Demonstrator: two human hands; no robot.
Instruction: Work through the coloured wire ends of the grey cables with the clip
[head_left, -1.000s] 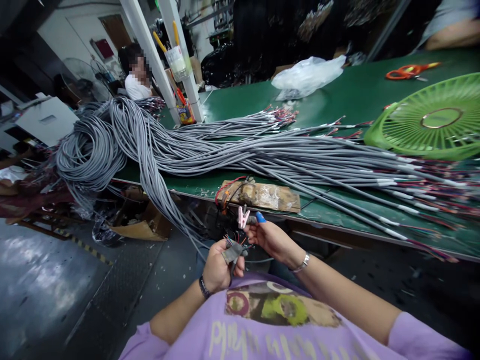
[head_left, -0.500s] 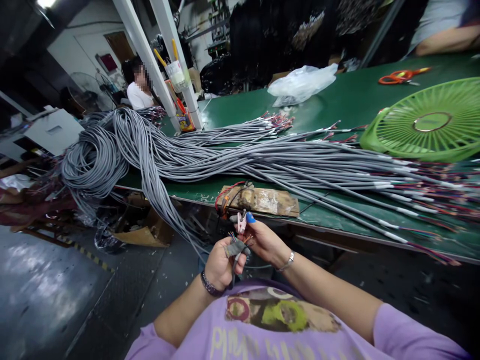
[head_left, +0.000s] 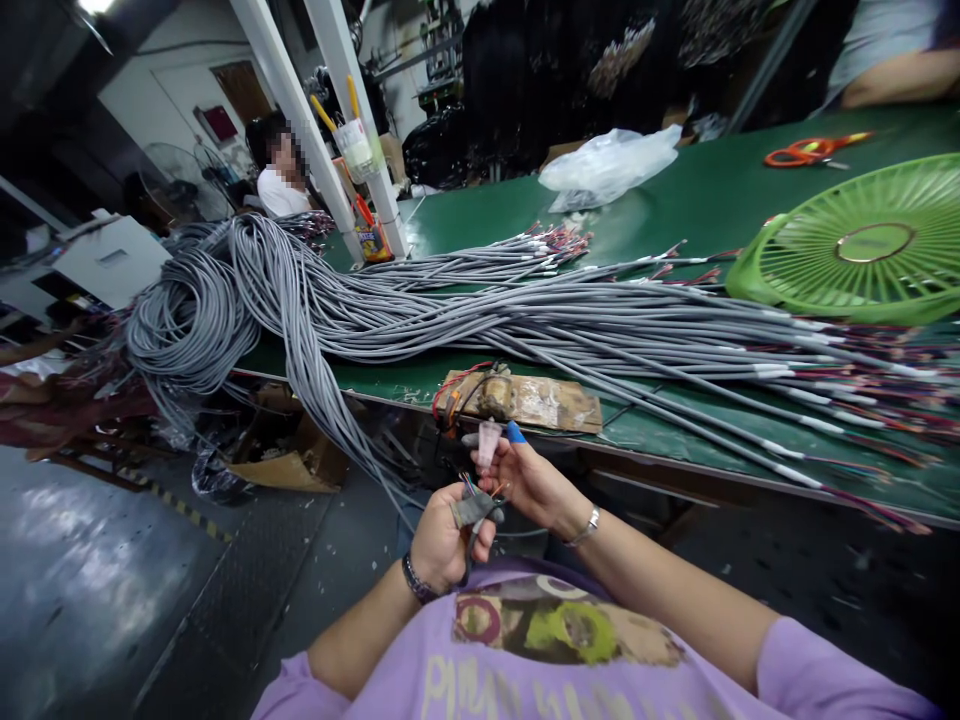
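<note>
My left hand (head_left: 442, 535) is closed around the end of a grey cable (head_left: 474, 545), low in front of my shirt. Grey wrapping covers its thumb, and thin coloured wires (head_left: 470, 485) fan out above it. Just to the right, my right hand (head_left: 529, 485) has its fingers bent around a pale pink clip (head_left: 489, 443), which looks like a clothespin. Blue wrapping covers the right thumb tip. Above the clip, a worn wooden block (head_left: 551, 402) with a motor-like part and red wires sits at the bench edge.
Long grey cables (head_left: 420, 325) lie in a thick bundle across the green bench (head_left: 450, 215), their stripped ends to the right. A green fan (head_left: 874, 243), orange scissors (head_left: 799, 153) and a plastic bag (head_left: 611, 168) are on it. A co-worker (head_left: 281, 185) sits behind white posts (head_left: 334, 130).
The pink clip has turned, so its spread legs no longer show. My right hand has moved slightly right, away from the left, which still holds the cable.
</note>
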